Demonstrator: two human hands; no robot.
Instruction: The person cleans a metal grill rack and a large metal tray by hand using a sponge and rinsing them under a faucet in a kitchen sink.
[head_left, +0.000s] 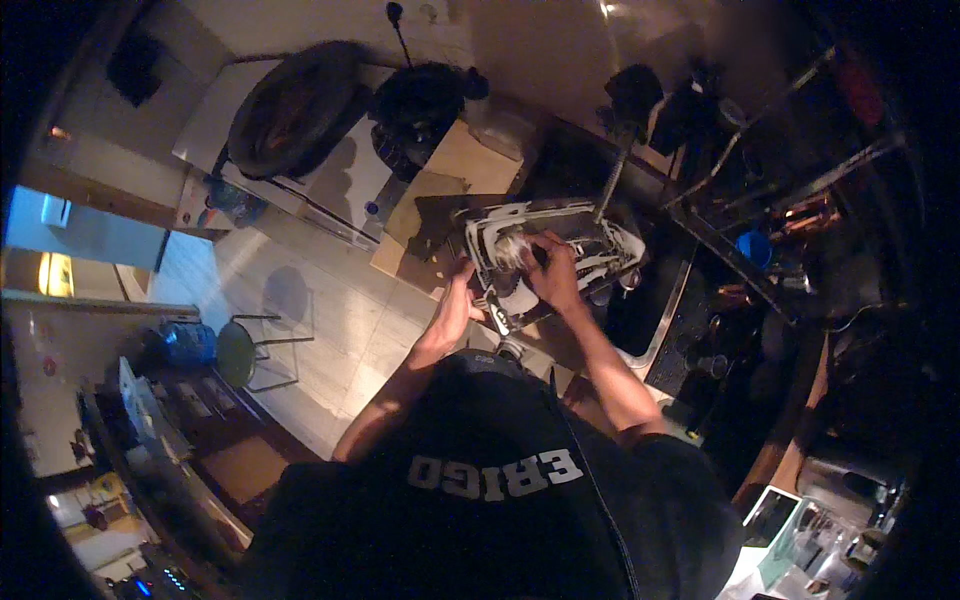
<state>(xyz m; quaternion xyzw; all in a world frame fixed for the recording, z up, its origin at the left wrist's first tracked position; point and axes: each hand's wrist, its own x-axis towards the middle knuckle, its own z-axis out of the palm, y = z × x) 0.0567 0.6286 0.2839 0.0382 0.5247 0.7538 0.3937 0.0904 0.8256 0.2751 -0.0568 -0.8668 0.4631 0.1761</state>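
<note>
A dark, flat tray-like panel (592, 251) lies tilted in front of me, streaked with white that looks like suds. At its left edge is my left hand (448, 307), with the thumb and fingers around the rim. My right hand (553, 271) presses a pale, shiny scrubbing pad (512, 250) onto the left part of the panel. Fingers hide part of the pad, whose exact kind is unclear. A black-and-white bar-like piece (498, 312) shows at the panel's near left corner.
Beyond the panel stands a coiled spring faucet (613, 176); a sink rim (666, 319) curves at right. A wooden board (465, 161) and a large dark oval pan (296, 112) are further back. A dish rack (731, 262) stands right, a stool (238, 354) left.
</note>
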